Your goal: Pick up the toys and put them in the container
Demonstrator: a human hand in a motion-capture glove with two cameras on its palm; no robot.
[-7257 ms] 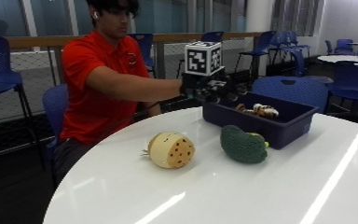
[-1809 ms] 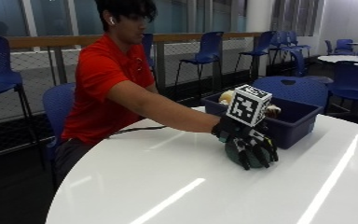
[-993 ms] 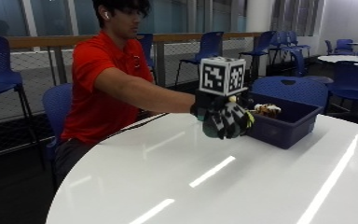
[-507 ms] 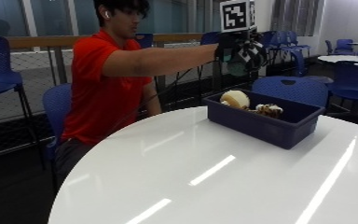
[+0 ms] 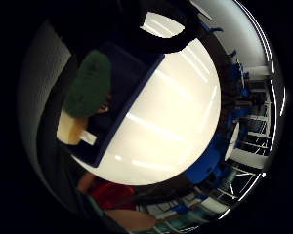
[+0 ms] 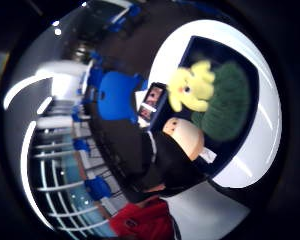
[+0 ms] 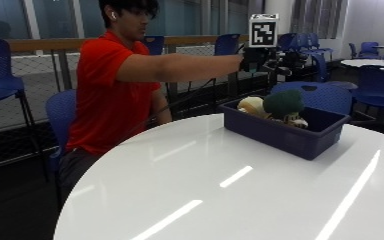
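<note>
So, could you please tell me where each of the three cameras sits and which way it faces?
Outside view: beside the round white table, facing the seated person, whose raised gloved right hand hangs above the dark blue plastic bin.
Little finger side palm view: on that palm, looking down into the bin at the green plush toy; dark glove parts at the edge.
Thumb side palm view: same palm, looking down at the bin, with the yellow plush toy; red sleeve below.
All three share the bin and green toy.
</note>
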